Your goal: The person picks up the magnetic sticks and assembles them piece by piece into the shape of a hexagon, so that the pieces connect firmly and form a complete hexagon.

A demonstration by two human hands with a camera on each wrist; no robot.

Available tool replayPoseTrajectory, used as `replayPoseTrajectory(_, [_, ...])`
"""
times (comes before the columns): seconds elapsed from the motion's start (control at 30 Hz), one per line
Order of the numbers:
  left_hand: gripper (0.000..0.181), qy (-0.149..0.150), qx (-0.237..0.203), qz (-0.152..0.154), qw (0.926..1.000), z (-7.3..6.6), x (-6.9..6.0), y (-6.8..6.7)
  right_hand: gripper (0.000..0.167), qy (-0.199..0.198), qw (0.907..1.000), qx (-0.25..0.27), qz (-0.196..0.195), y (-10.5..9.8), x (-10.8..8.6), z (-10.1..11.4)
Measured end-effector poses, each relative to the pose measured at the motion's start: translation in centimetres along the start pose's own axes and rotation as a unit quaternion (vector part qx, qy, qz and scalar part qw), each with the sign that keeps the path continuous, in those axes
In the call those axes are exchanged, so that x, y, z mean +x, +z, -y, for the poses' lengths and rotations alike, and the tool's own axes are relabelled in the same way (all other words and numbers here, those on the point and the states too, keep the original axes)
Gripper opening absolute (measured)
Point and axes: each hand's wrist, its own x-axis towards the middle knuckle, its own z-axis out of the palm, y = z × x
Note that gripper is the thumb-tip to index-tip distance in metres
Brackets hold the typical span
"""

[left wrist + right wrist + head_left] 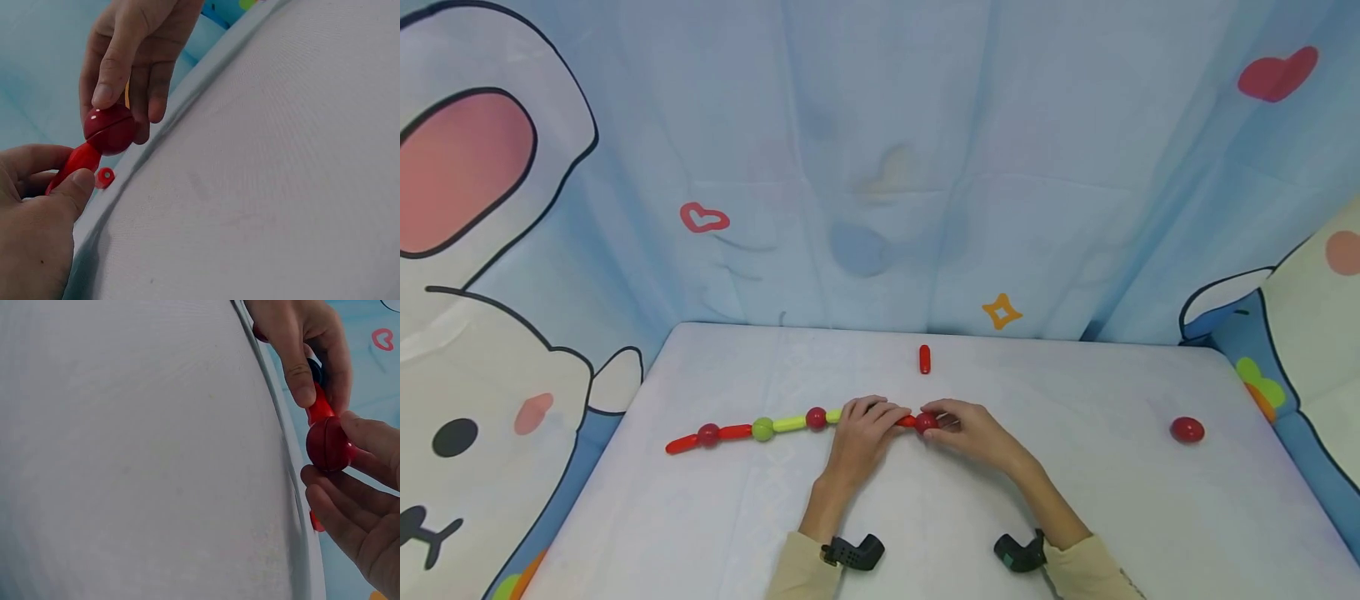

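Note:
A row of joined beads, long ones and round ones in red and yellow-green, lies across the table. My left hand (861,437) covers part of it and pinches a long red bead (78,165) between thumb and fingers. At the right end of the row sits a dark red round bead (329,445) with a groove round its middle, touching the long red one. My right hand (973,433) holds this round bead between thumb and fingertips. A dark piece (314,370) shows between the left fingers, mostly hidden. Left along the row is a green round bead (763,429).
A loose long red bead (925,359) lies near the back edge of the white table (700,533). Far to the right is a loose red round bead (1187,430). A light blue printed curtain (880,108) hangs behind the table.

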Motion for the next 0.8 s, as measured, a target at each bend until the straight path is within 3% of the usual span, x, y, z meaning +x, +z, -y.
replayPoseTrajectory(0.23, [0.029, -0.017, 0.031, 0.009, 0.9993, 0.0, 0.0, 0.1, 0.037, 0.027, 0.9996, 0.002, -0.001, -0.6, -0.2, -0.2])
replayPoseTrajectory(0.5, [0.029, -0.042, 0.029, 0.029, 0.9983, 0.2, 0.0, 0.2, 0.037, 0.049, 0.9987, 0.004, -0.011, -1.6, -0.4, -0.4])
replayPoseTrajectory(0.8, [0.027, -0.03, 0.021, 0.006, 0.9993, 0.4, 0.1, 0.5, 0.037, 0.05, 0.9986, 0.011, -0.013, -1.7, -0.4, -1.0])
